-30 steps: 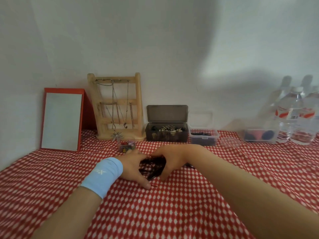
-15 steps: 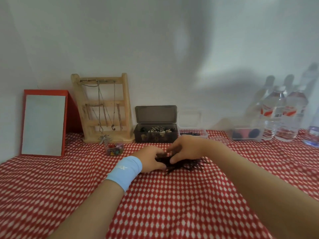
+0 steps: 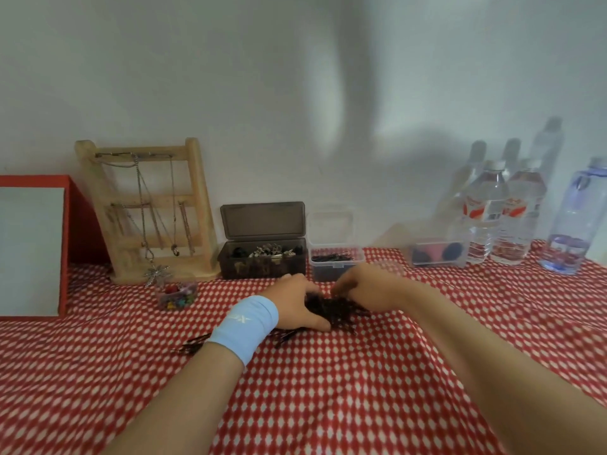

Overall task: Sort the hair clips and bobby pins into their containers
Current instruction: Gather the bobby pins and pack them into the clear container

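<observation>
Left hand [image 3: 295, 303] | right hand [image 3: 364, 287] | bobby pins [image 3: 331, 310] heaped between, both cupping them

A second ago the left hand [image 3: 295, 303] and right hand [image 3: 368, 290] lay flat on the cloth, ringing the pile of bobby pins [image 3: 331, 310]. They have since drawn together and moved up close to the dark box [image 3: 262, 261] and the clear box [image 3: 335, 264], fingers curled into the pile, which is now bunched tighter between them. A few loose pins [image 3: 193, 343] now lie behind, beside the wristband [image 3: 244, 326]. The view has swung right: the mirror [image 3: 31, 251] is cut by the left edge, and a purple-tinted bottle [image 3: 574, 224] has come in.
</observation>
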Motion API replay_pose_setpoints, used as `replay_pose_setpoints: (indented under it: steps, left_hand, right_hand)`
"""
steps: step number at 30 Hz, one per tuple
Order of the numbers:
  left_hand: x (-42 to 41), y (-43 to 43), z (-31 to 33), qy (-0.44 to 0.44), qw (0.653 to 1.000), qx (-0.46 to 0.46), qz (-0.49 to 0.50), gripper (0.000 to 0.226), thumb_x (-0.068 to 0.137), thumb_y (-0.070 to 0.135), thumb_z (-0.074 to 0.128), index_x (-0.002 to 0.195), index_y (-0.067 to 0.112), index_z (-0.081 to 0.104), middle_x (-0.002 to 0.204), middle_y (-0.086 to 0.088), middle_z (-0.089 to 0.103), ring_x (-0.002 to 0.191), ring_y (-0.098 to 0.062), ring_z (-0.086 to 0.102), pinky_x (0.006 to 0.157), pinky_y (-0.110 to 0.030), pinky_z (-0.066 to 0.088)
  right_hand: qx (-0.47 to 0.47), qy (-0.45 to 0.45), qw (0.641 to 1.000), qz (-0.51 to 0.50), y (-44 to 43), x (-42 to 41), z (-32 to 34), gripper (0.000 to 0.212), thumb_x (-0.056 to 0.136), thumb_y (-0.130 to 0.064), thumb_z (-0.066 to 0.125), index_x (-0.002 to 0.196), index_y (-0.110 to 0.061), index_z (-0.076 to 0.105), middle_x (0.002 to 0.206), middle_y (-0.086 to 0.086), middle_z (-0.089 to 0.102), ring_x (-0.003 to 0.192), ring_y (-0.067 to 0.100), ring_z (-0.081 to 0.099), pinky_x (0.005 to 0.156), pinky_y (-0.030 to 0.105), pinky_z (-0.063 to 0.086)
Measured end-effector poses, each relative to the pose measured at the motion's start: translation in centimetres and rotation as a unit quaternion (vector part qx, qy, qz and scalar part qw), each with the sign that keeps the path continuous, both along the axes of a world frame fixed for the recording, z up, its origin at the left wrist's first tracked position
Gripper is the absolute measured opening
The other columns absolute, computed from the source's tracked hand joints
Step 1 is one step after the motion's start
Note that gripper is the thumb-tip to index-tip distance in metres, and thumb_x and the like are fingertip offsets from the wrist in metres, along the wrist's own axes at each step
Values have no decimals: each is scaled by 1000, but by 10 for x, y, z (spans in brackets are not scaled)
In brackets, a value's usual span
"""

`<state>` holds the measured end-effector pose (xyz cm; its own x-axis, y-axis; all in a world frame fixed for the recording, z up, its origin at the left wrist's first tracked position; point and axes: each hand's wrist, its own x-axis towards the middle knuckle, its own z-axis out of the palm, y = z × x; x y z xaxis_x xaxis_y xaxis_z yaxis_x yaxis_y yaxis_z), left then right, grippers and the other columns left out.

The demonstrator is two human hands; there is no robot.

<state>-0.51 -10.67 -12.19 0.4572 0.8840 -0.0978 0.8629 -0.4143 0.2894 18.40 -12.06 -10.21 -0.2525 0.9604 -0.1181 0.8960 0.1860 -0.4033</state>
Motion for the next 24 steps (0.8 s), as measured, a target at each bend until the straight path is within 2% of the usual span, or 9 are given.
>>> replay_pose_setpoints:
  steps: [3, 5, 8, 9, 11, 14, 16, 19, 24]
  left_hand:
    - [-4, 5, 3, 21, 999, -4, -25, 78, 71, 60, 77, 138, 31, 52, 137, 7, 40, 130, -17, 35, 111, -42, 37]
    - [-2, 8, 6, 29, 999, -15, -40, 81, 70, 58, 78, 141, 31, 49, 137, 8, 41, 127, -15, 39, 110, -39, 38]
    - [2, 15, 11, 2, 998, -17, -53, 60, 74, 48, 80, 129, 30, 62, 120, 10, 55, 106, -10, 53, 91, -26, 45]
    - [3, 17, 13, -5, 998, -16, -53, 53, 74, 47, 80, 122, 30, 67, 113, 10, 59, 100, -9, 56, 86, -23, 45]
    - [2, 21, 15, -13, 999, -18, -48, 45, 74, 48, 80, 115, 30, 72, 107, 12, 63, 95, -7, 59, 83, -22, 46]
    - [-1, 25, 17, 1, 999, -23, -47, 44, 73, 55, 78, 109, 30, 76, 108, 12, 68, 96, -8, 61, 90, -26, 50]
    - [-3, 25, 18, 12, 998, -28, -48, 45, 73, 56, 77, 110, 30, 76, 109, 11, 67, 98, -9, 62, 92, -28, 51]
    - [-2, 27, 17, 16, 998, -23, -54, 46, 73, 52, 79, 113, 27, 75, 107, 11, 67, 95, -7, 62, 86, -23, 50]
    - [-4, 30, 18, 30, 999, -19, -38, 57, 66, 56, 82, 113, 24, 71, 105, 12, 68, 90, -6, 62, 80, -21, 51]
  right_hand:
    - [-27, -5, 999, 24, 0, 7, 3, 41, 94, -25, 61, 135, -26, 63, 135, -6, 64, 119, 13, 59, 109, 34, 43]
    - [-57, -53, 996, 54, -1, 7, 6, 62, 84, -52, 69, 141, -29, 57, 136, -7, 62, 119, 14, 58, 110, 37, 43]
    - [-52, -114, 988, 89, 2, -4, 5, 89, 70, -68, 76, 146, -30, 48, 139, -11, 55, 123, 16, 56, 110, 39, 43]
    - [-39, -120, 988, 89, 4, -8, 3, 90, 69, -67, 78, 146, -30, 47, 140, -10, 54, 123, 16, 55, 109, 39, 44]
    - [-27, -125, 987, 92, 10, -10, 4, 80, 74, -59, 80, 143, -28, 53, 135, -9, 59, 118, 16, 58, 106, 38, 47]
    - [-18, -167, 980, 105, 16, -10, 15, 54, 82, -44, 78, 131, -25, 66, 123, -7, 68, 108, 15, 62, 99, 33, 51]
    - [-23, -182, 976, 114, 20, -13, 18, 52, 82, -45, 77, 129, -23, 67, 120, -6, 68, 106, 15, 63, 97, 33, 51]
    - [-23, -171, 976, 133, 25, -20, 14, 60, 78, -48, 80, 131, -24, 64, 118, -7, 68, 102, 13, 62, 93, 32, 53]
    - [11, -159, 978, 134, 26, -20, 11, 43, 86, -39, 75, 126, -23, 69, 112, -8, 69, 95, 11, 61, 93, 30, 53]
